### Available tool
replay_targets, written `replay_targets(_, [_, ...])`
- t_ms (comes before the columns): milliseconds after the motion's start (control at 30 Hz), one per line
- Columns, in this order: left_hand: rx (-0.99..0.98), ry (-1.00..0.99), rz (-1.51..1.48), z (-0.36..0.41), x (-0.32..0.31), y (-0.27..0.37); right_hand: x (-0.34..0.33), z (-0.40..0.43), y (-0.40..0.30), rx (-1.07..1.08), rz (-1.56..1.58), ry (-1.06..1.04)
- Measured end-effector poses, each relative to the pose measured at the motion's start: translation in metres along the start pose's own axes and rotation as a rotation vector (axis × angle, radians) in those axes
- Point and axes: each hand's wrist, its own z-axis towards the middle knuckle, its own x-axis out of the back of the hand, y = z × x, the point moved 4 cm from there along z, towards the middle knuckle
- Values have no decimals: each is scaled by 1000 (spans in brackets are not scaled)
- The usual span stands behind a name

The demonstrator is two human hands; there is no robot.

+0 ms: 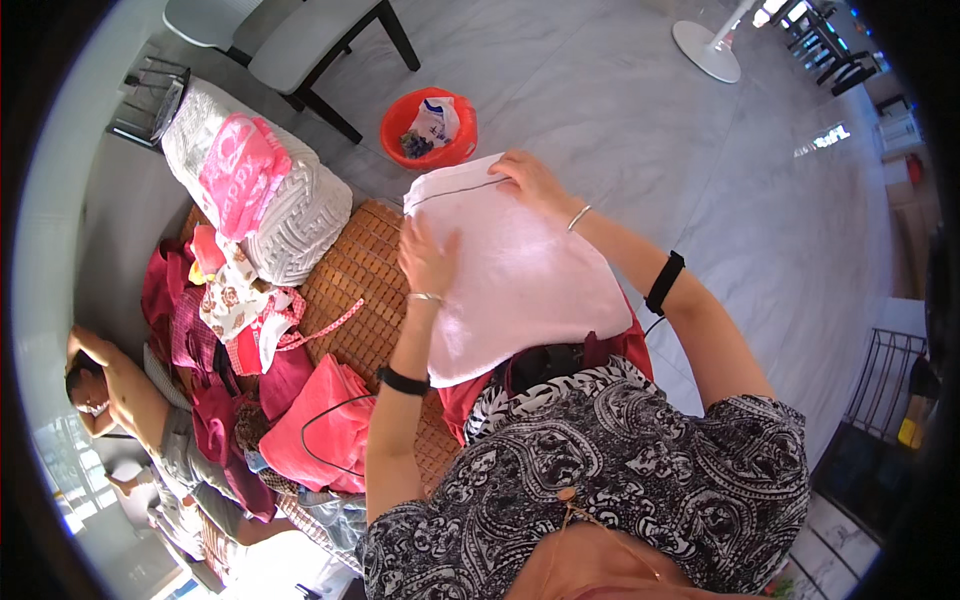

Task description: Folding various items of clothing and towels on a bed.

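Note:
A pale pink cloth [517,277] with a dark stripe near its far edge lies spread over my lap, on top of red fabric. My left hand [429,255] rests on the cloth's left edge with its fingers apart, pressing it flat. My right hand [529,180] is at the far right corner, its fingers bent over the edge by the stripe; the thumb lies on the upper side. Left of my left arm, a coral-red garment [322,427] lies heaped beside dark red clothes [217,427].
A brown slatted mat [360,262] covers the seat. Behind it stand a white textured cushion [307,217] bearing a pink printed cloth [244,176], and a red bin [390,124] on the floor. A person [135,390] reclines at the left. A grey bench [307,52] stands farther back.

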Motion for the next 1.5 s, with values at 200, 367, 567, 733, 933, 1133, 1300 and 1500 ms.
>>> replay_targets(200, [48, -251, 335, -101, 20, 48, -18, 0, 9, -25, -69, -5])
replay_targets(367, [62, -130, 228, -121, 21, 33, -29, 12, -11, 62, -276, -103])
replay_targets(567, [9, -78, 165, -117, 19, 40, -22, 4, 34, -223, -143, 298])
replay_targets(733, [39, -63, 147, -125, 20, 24, -48, 0, -32, 6, 30, 124])
replay_targets(933, [42, -62, 95, -122, 19, 25, -64, -9, -37, -42, 132, 62])
replay_targets(1133, [28, -15, 79, -124, 22, 23, -67, -13, -48, 50, 59, 46])
replay_targets(1300, [9, 10, 47, -127, 24, 23, -70, -13, -48, 153, -48, 118])
replay_targets(1500, [-9, 37, 28, -126, 26, 23, -54, -6, 0, -701, 936, 146])
